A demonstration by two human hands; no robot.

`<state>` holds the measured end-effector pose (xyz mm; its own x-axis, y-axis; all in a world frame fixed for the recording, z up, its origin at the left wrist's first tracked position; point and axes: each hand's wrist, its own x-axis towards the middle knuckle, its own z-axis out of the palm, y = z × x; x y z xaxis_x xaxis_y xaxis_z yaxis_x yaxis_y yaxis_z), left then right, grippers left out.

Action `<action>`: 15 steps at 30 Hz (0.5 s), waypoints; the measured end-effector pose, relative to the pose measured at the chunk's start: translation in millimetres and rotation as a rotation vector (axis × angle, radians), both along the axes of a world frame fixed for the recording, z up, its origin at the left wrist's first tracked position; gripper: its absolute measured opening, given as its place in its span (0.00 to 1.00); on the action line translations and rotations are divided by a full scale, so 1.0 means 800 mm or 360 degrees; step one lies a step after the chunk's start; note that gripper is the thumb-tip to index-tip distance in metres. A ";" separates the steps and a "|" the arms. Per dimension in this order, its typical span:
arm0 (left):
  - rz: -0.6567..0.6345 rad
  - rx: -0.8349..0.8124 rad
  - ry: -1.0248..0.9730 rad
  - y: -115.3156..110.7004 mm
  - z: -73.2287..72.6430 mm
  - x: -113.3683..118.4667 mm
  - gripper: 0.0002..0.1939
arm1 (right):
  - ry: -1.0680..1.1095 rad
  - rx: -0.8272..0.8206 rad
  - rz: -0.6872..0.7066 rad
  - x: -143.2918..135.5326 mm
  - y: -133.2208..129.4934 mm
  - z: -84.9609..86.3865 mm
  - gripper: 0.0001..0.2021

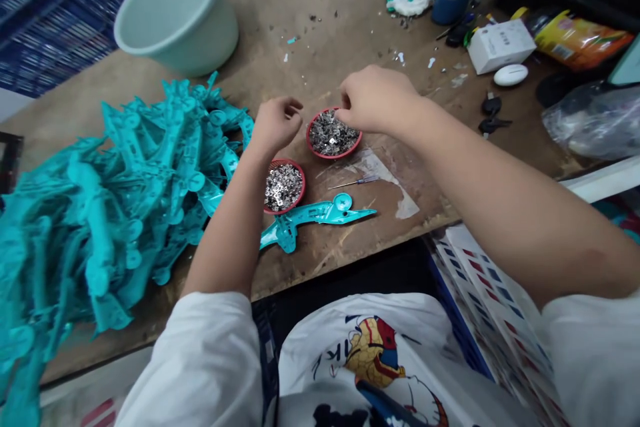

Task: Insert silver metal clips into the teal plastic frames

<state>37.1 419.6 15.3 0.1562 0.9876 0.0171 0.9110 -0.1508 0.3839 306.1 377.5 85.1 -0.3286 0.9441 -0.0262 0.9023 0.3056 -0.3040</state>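
Right hand [377, 100] reaches over a bowl [334, 157] of metal bits [331, 135].
Its grip cannot be seen; the left hand [275, 123] curls loosely beside the bowl, hold unclear. On the left hand's near side lie a second bowl [303, 183] and a teal part [316, 215]; on the right's, a thin tool [361, 181].

Left forearm [227, 220] hides left edge of near red bowl [303, 188], end of teal part [320, 213]; teal pile [97, 227] cut off left.
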 end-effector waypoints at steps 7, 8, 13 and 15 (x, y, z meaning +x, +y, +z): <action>-0.0067 -0.0265 0.0413 0.042 -0.043 0.002 0.23 | -0.0006 -0.0083 0.0011 -0.001 -0.003 0.005 0.20; -0.0069 -0.0251 0.0420 0.043 -0.046 0.001 0.23 | -0.0009 -0.0097 0.0002 -0.001 -0.004 0.007 0.20; -0.0154 -0.0238 0.0403 0.039 -0.049 -0.002 0.25 | 0.0026 -0.0041 -0.0047 0.001 0.003 0.000 0.20; -0.0208 -0.0245 0.0375 0.035 -0.050 -0.001 0.24 | 0.0030 0.0004 -0.0032 0.002 0.007 -0.009 0.20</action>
<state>36.4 447.7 -24.4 0.2637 0.9471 -0.1830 0.9544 -0.2288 0.1917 307.7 383.2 77.6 -0.3098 0.9506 -0.0177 0.9024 0.2881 -0.3204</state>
